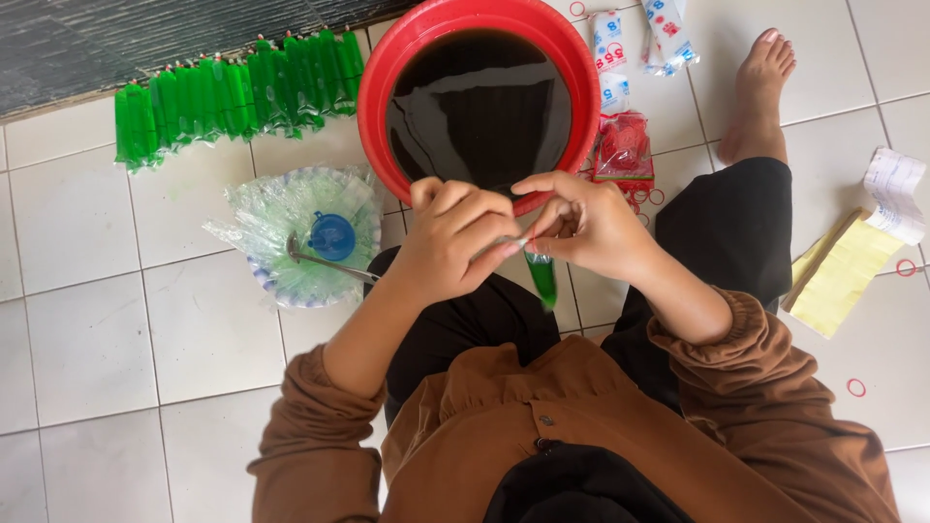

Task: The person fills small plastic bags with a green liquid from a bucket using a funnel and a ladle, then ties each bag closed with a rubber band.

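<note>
While both hands meet at the centre of the view, just below the rim of the red basin (pixel 373 107), they pinch the top of a slim green-filled plastic tube (pixel 543 279) that hangs down between the person's knees. The left hand (pixel 453 242) has its grip clenched on the tube's neck, fingers curled tight, thumb pressing towards the right. The right hand (pixel 586 225) grasps the same neck from the 3 o'clock side, fingertips touching those of the left.

Dark liquid fills the basin at 12 o'clock. At 10 o'clock a row of filled green tubes (pixel 232 97) lies side by side on the tiled floor (pixel 87 320). At 9 o'clock of the hands sits a bowl heaped with empty clear plastic bags (pixel 281 218), with a blue funnel (pixel 332 235) and a metal ladle (pixel 325 260) resting on them. At 1 o'clock lie small white packets (pixel 608 39) and a red packet (pixel 625 145), with red rubber bands (pixel 856 387) scattered across the tiles. A bare foot (pixel 760 92) rests at 2 o'clock, and a yellow pad of paper (pixel 841 276) lies at 3 o'clock.
</note>
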